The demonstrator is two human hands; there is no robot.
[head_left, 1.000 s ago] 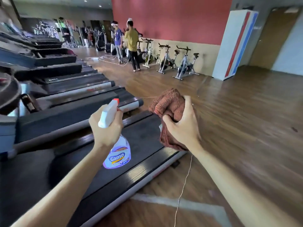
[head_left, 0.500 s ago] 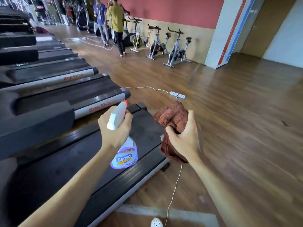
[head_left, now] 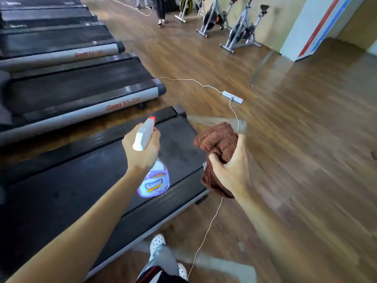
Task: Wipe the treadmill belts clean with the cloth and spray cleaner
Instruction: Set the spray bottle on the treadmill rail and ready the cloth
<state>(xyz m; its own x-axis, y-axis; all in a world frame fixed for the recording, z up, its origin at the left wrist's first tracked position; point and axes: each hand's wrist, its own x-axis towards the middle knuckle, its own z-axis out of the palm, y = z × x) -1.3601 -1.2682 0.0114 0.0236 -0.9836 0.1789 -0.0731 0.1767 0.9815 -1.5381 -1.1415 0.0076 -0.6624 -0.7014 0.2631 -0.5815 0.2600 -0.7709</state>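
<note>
Your left hand [head_left: 141, 148] holds the spray [head_left: 152, 164] tight by its neck, fingers curled round it. The red tip points away from you, and the purple bottle hangs down over the belt [head_left: 81, 180]. Your right hand [head_left: 230, 170] grips the cloth [head_left: 218, 144], all bunched up. The brown cloth sticks up above your fingers and hangs down under your hand, just past the right edge of the belt.

The black belt lies under both arms and looks dull and dusty near the far end. More treadmills [head_left: 77, 88] sit side by side on the left. A thin white cord [head_left: 206, 233] runs along the wood floor [head_left: 295, 139] right beside the belt, under your right arm, up to a power strip [head_left: 232, 97]. It lies close to where you stand. Your white shoe [head_left: 157, 242] is on the floor near the belt's side. Exercise bikes [head_left: 240, 31] stand far off by the wall, and a person's legs [head_left: 160, 11] show near them.

Half a second ago you saw more of the room and the red wall. Now the view has dipped down, so the belt fills more of it and your shoe shows more. Your hands hold the same things in the same way.
</note>
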